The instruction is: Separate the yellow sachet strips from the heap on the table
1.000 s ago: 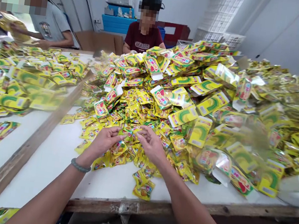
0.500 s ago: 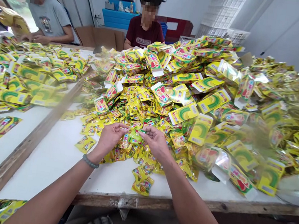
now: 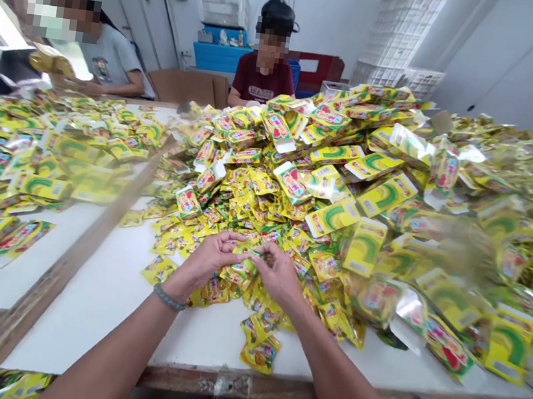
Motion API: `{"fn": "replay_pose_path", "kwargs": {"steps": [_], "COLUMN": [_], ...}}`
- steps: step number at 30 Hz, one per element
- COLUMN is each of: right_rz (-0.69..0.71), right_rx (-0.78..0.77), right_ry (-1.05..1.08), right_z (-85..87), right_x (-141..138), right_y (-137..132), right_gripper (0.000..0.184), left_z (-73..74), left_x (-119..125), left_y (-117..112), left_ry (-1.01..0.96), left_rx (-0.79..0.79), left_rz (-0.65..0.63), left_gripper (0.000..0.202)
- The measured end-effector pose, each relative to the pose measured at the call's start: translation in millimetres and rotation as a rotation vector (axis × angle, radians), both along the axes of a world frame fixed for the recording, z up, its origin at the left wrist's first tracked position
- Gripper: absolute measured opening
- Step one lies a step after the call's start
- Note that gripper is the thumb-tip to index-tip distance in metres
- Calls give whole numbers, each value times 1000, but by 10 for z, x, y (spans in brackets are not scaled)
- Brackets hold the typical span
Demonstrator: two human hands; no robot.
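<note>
My left hand [image 3: 213, 259] and my right hand [image 3: 277, 271] meet over a heap of small yellow candy packets [image 3: 207, 293]. A small green candy packet [image 3: 250, 253] is pinched between their fingertips, largely covered by them. A bracelet of beads circles my left wrist. Behind my hands, flattened yellow-green candy boxes [image 3: 333, 217] are piled high, several with open white flaps. Two loose yellow packets [image 3: 260, 353] lie near the table's front edge, between my forearms.
A wooden strip [image 3: 77, 253] divides the white table [image 3: 99, 308] on my left. Beyond it lie more candy boxes [image 3: 45, 187]. A person in a dark red shirt [image 3: 263, 88] sits opposite; another in a grey shirt [image 3: 112, 61] is at the far left. White crates [image 3: 396, 33] are stacked behind.
The view has tilted up slightly, so the scene sits lower and a little to the right. My hands have drawn closer together around the green packet, my left fingers shifting on it.
</note>
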State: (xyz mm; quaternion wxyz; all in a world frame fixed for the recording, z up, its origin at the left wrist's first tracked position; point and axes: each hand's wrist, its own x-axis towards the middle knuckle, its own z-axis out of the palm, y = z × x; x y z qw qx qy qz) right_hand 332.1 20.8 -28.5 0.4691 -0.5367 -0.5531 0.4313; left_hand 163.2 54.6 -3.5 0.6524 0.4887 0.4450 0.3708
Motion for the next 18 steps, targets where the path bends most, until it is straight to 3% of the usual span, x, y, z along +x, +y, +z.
{"fn": "replay_pose_path", "kwargs": {"steps": [7,9,11,12,13,15,18], "right_rz": [181,155,91,61,42,29,25], "right_rx": [-123,-119,-85,-62,-40,-2,5], "right_ry": [120,118,109,106,105,101,104], "right_z": [-34,-38,-36,-34,-33,-32,-25], "right_x": [12,5,2,0,-3,-10,-9], "right_y": [9,7,7,8,10,10,7], "right_gripper": [27,28,29,28,27,24,24], "left_z": [75,138,227,270,301,314,212], "left_x": [-26,-166,-369,-475,-570,-706,-766], "left_y": [123,309,570,711,845,1065,1224], "left_ry": [188,365,678,910,1005,1112,1129], "left_rx": [117,230,359,358,340,298,251], "left_rz": [-86,33,302,463,539,600,574], "left_gripper": [49,42,37,39,45,58,71]}}
